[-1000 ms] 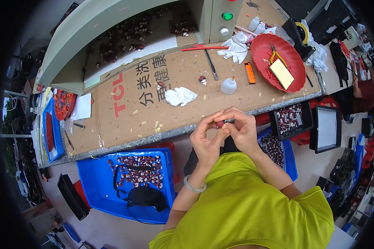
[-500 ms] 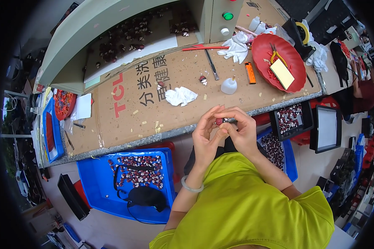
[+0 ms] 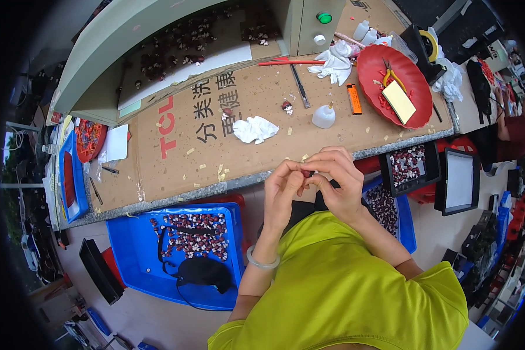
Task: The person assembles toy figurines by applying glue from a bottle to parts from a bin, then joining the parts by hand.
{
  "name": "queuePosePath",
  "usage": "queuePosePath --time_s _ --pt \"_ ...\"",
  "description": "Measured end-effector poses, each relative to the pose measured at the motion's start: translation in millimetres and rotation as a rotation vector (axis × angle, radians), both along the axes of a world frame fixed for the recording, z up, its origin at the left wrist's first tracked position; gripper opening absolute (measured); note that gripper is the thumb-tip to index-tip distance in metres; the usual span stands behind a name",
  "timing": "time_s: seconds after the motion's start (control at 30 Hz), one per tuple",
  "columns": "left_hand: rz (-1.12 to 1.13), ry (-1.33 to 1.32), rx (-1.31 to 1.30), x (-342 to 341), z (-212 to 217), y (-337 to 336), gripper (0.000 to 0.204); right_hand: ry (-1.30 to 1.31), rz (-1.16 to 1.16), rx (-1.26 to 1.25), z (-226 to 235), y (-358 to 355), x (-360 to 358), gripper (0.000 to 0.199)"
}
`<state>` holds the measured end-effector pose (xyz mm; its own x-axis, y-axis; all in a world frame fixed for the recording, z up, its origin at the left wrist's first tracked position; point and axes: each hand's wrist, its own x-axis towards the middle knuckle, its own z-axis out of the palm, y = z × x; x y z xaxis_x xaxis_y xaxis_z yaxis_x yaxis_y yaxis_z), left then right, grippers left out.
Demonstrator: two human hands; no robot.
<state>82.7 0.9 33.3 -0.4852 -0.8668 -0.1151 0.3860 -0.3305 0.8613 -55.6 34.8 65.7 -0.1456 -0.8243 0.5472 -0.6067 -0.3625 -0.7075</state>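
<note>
A small dark red figurine (image 3: 307, 173) is pinched between my two hands just off the bench's front edge. My left hand (image 3: 283, 189) closes thumb and fingertips on its left side. From the right, my right hand (image 3: 339, 181) grips it too, fingers curled over the top, so most of it is hidden. Beyond my hands a crumpled white cloth (image 3: 255, 129) lies on the cardboard-covered bench. A red and white figurine (image 3: 287, 107) stands near a squeeze bottle (image 3: 324, 118), and another dark red figurine (image 3: 227, 112) sits behind the cloth.
A scalloped red dish (image 3: 367, 73) holds yellow-handled pliers (image 3: 394, 76) and a pale yellow block (image 3: 399, 102). Beside it lies an orange lighter (image 3: 353, 99). Figurines fill an arched cabinet (image 3: 93, 64), a blue bin (image 3: 134, 256) and a black tray (image 3: 430, 163). Another person (image 3: 516, 125) is at far right.
Both hands have come slightly nearer to me, the left also shifting left. My fingers have closed more tightly over the figurine, which now shows less. The view has shifted slightly.
</note>
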Motion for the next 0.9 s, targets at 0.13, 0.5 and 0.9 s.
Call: queuePosePath --time_s 0.13,0.5,0.9 --pt "0.037 -0.088 -0.035 -3.0 8.6 -1.0 0.018 -0.023 0.032 -0.021 -3.2 -0.2 2.2 0.032" --pt "0.447 -0.606 -0.709 -3.4 13.5 -5.1 0.027 -0.184 -0.138 0.129 -20.8 3.4 -19.5 0.045" --pt "0.437 -0.638 -0.663 -6.1 8.0 0.6 0.021 -0.338 -0.164 0.163 -29.5 -1.7 -24.2 0.044"
